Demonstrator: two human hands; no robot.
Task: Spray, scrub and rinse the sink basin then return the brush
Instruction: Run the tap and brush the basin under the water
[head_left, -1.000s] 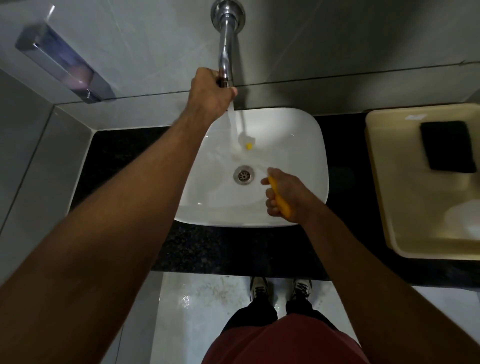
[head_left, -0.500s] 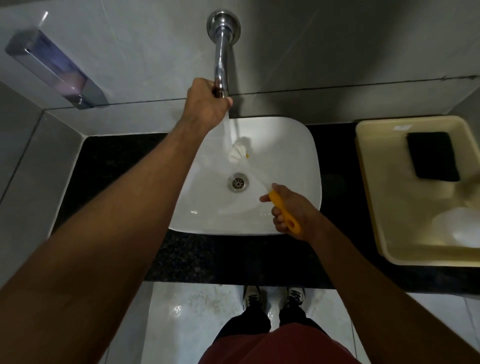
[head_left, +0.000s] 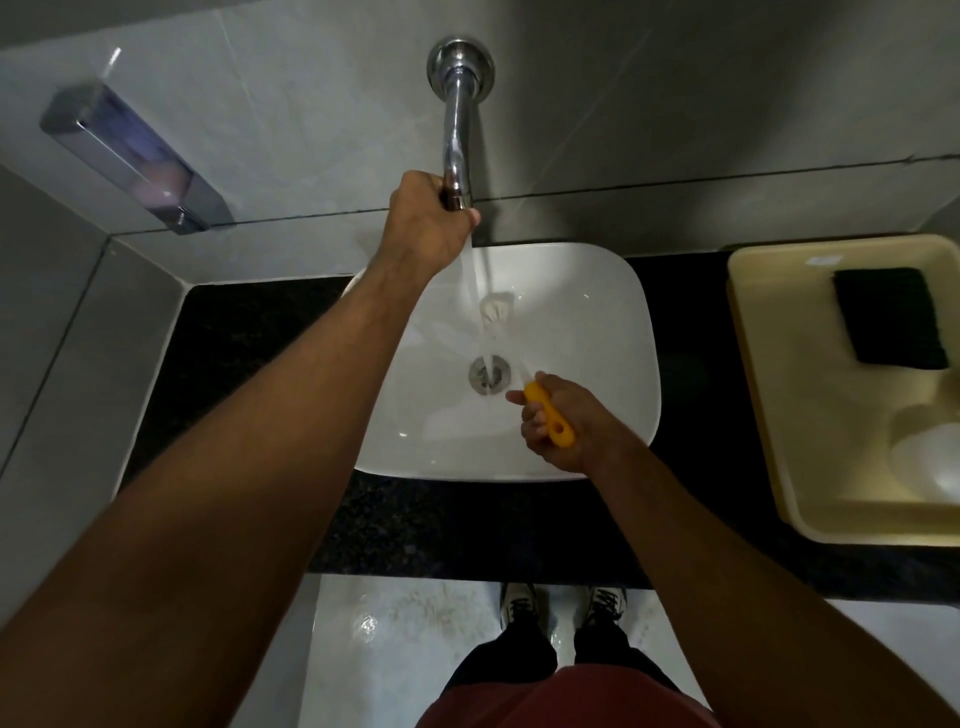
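The brush (head_left: 549, 413) head has moved from beside the water stream to right under it, so it looks like the rinse part is now happening. The right hand (head_left: 563, 423) has its fingers wrapped tight around the yellow handle over the sink (head_left: 613, 291), and the left hand (head_left: 428, 226) still grips the tap (head_left: 456, 140).

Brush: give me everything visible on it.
The brush has a yellow, plastic-looking handle with a hanging hole near its end, gripped in the right hand over the white sink basin. A pale neck runs up to a whitish bristle head held under the running tap stream. Head detail is blurred by water.
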